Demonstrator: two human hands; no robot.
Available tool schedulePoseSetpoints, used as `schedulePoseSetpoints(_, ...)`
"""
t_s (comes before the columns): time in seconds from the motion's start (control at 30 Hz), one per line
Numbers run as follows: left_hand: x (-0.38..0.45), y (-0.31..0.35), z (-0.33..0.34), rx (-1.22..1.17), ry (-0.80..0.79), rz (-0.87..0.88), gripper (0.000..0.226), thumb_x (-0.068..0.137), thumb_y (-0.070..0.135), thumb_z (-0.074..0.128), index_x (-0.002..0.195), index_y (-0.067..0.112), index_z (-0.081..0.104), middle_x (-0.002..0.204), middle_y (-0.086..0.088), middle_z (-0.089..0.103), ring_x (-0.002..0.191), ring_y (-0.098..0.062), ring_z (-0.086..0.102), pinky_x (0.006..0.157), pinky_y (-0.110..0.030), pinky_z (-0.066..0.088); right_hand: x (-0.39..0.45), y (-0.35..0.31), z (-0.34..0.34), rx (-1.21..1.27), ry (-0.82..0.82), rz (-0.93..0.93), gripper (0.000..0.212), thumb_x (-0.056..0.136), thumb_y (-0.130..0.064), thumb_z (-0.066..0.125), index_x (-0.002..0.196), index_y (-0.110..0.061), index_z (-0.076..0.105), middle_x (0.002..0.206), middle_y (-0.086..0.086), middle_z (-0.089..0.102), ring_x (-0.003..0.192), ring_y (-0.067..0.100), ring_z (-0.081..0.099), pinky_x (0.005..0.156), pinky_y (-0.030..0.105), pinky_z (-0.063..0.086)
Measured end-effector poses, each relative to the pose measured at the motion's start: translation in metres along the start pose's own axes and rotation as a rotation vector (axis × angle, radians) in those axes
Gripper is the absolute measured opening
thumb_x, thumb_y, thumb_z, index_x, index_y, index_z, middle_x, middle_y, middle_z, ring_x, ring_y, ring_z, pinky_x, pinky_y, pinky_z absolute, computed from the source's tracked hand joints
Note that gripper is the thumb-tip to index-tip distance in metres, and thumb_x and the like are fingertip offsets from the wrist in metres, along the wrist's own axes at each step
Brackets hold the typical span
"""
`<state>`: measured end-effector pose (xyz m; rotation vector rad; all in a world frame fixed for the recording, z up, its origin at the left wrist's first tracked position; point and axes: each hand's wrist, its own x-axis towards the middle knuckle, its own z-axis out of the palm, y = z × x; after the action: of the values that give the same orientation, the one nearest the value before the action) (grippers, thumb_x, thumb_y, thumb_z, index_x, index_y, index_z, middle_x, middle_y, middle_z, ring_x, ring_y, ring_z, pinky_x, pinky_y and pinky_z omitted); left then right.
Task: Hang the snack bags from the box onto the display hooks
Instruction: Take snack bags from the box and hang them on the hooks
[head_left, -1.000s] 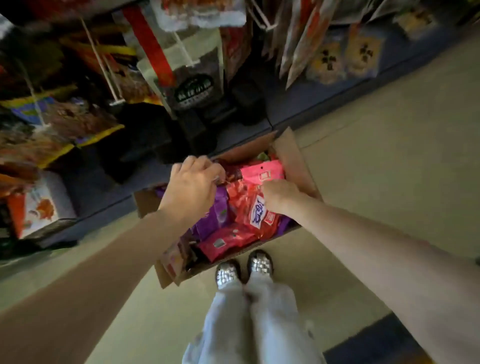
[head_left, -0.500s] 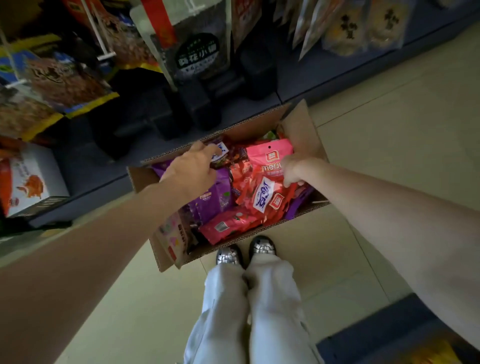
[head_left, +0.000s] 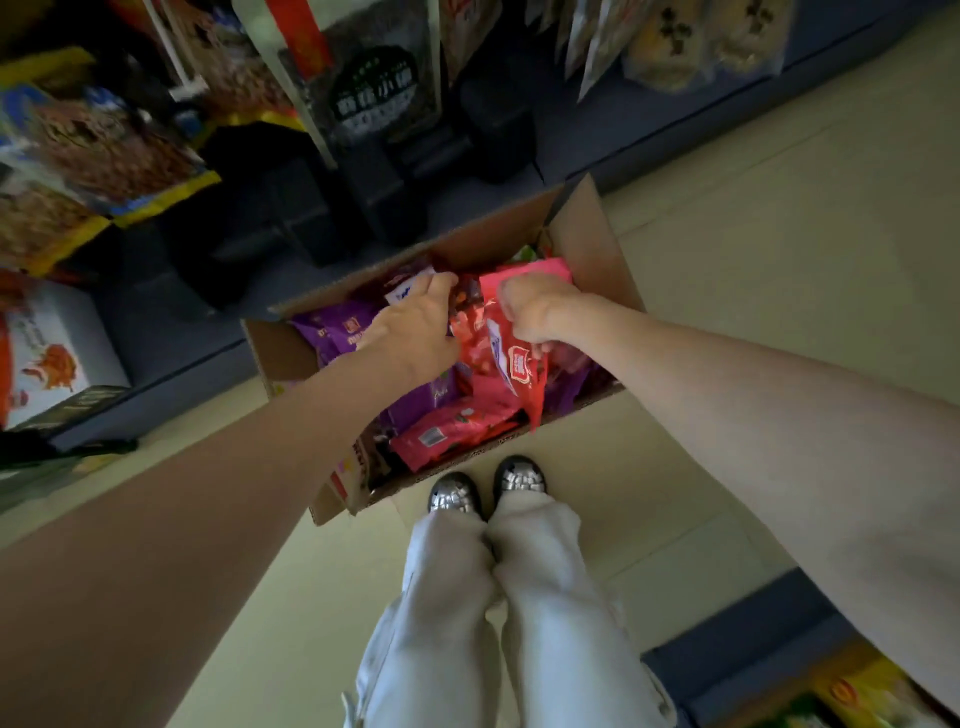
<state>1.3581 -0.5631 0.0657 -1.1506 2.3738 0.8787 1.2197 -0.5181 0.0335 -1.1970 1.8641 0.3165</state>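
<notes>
Pale beige tiled floor (head_left: 753, 249) runs beneath a dark blue-grey shelf base (head_left: 649, 130) along the aisle. Two metallic silver woven shoes (head_left: 485, 491) stand side by side, toes just beside the carton, below light grey loose trousers (head_left: 498, 623). A white printed carton with an orange figure (head_left: 49, 358) sits on the lower shelf at left. A second dark blue base edge (head_left: 727, 649) lies lower right.
</notes>
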Motion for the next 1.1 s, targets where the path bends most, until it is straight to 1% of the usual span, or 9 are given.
schedulePoseSetpoints(0.13, -0.027, 0.055, -0.1, -0.186, 0.018, 0.062, 0.071, 0.084, 0.014, 0.061, 0.144, 0.012, 0.022, 0.135, -0.011, 0.048, 0.121, -0.029, 0.049, 0.091, -0.026, 0.038, -0.065, -0.046, -0.121, -0.092, -0.088, -0.118, 0.014, 0.078, 0.01, 0.062, 0.086, 0.0, 0.057, 0.035, 0.002, 0.055, 0.026, 0.009, 0.052, 0.034, 0.018, 0.045)
schedulePoseSetpoints(0.27, -0.076, 0.097, -0.241, -0.318, 0.049, 0.146, 0.064, 0.08, 0.008, 0.067, 0.136, 0.015, 0.035, 0.124, -0.007, 0.059, 0.105, -0.024, 0.061, 0.083, -0.032, 0.051, -0.17, -0.083, -0.263, 0.061, -0.115, -0.26, 0.026, 0.08, 0.016, 0.059, 0.084, -0.005, 0.045, 0.057, 0.014, 0.059, 0.032, 0.009, 0.058, 0.033, 0.014, 0.042)
schedulePoseSetpoints(0.4, -0.139, 0.139, -0.38, -0.298, 0.113, 0.19, 0.023, 0.083, 0.01, 0.067, 0.104, 0.01, 0.057, 0.084, -0.005, 0.062, 0.051, 0.001, 0.058, 0.053, -0.014, 0.047, -0.284, -0.127, -0.377, 0.026, 0.006, -0.431, 0.033, 0.081, 0.014, 0.059, 0.07, -0.011, 0.041, 0.065, 0.016, 0.056, 0.034, 0.008, 0.059, 0.035, 0.015, 0.043)
schedulePoseSetpoints(0.53, -0.198, 0.165, -0.478, -0.25, 0.278, 0.171, 0.02, 0.088, 0.018, 0.063, 0.093, 0.0, 0.067, 0.066, -0.006, 0.059, 0.041, 0.0, 0.053, 0.057, -0.02, 0.052, -0.383, -0.169, -0.462, 0.112, 0.287, -0.571, 0.023, 0.087, 0.005, 0.056, 0.074, -0.011, 0.047, 0.06, 0.008, 0.057, 0.041, 0.008, 0.062, 0.036, 0.018, 0.043)
schedulePoseSetpoints(0.6, -0.223, 0.163, -0.513, -0.294, 0.338, 0.171, 0.019, 0.088, 0.016, 0.061, 0.095, -0.001, 0.066, 0.068, -0.003, 0.059, 0.038, 0.004, 0.052, 0.053, -0.014, 0.051, -0.423, -0.189, -0.491, 0.209, 0.383, -0.609, 0.011, 0.089, -0.004, 0.059, 0.087, -0.012, 0.051, 0.068, 0.007, 0.059, 0.043, 0.012, 0.064, 0.037, 0.019, 0.039)
schedulePoseSetpoints(0.73, -0.265, 0.148, -0.564, -0.409, 0.454, 0.222, 0.011, 0.09, 0.013, 0.059, 0.09, 0.003, 0.065, 0.07, -0.004, 0.056, 0.038, 0.005, 0.05, 0.048, -0.007, 0.046, -0.461, -0.217, -0.522, 0.12, 0.369, -0.504, 0.044, 0.083, -0.024, 0.07, 0.117, -0.013, 0.045, 0.1, 0.006, 0.06, 0.052, 0.015, 0.068, 0.04, 0.019, 0.043)
schedulePoseSetpoints(0.83, -0.296, 0.125, -0.584, -0.498, 0.496, 0.253, 0.015, 0.09, 0.01, 0.058, 0.093, -0.003, 0.065, 0.068, -0.005, 0.06, 0.042, 0.003, 0.053, 0.052, -0.009, 0.049, -0.464, -0.24, -0.527, -0.065, 0.408, -0.486, 0.022, 0.081, -0.018, 0.072, 0.097, -0.005, 0.064, 0.091, 0.012, 0.071, 0.057, 0.009, 0.065, 0.055, 0.025, 0.052)
schedulePoseSetpoints(0.93, -0.335, 0.093, -0.612, -0.444, 0.448, 0.21, 0.021, 0.091, 0.008, 0.056, 0.07, 0.011, 0.06, 0.043, 0.01, 0.059, 0.037, 0.004, 0.054, 0.046, -0.009, 0.047, -0.465, -0.28, -0.524, 0.133, 0.473, -0.612, 0.014, 0.08, 0.001, 0.069, 0.071, -0.008, 0.062, 0.064, 0.008, 0.066, 0.041, 0.008, 0.061, 0.045, 0.022, 0.054)
schedulePoseSetpoints(1.1, -0.414, 0.04, -0.677, -0.367, 0.819, 0.228, 0.006, 0.089, 0.009, 0.059, 0.086, 0.01, 0.063, 0.049, 0.009, 0.059, 0.037, 0.002, 0.049, 0.039, -0.012, 0.04, -0.491, -0.392, -0.519, 0.02, 0.523, -0.763, 0.009, 0.08, 0.001, 0.068, 0.083, -0.001, 0.06, 0.069, 0.015, 0.065, 0.042, 0.013, 0.062, 0.045, 0.024, 0.054)
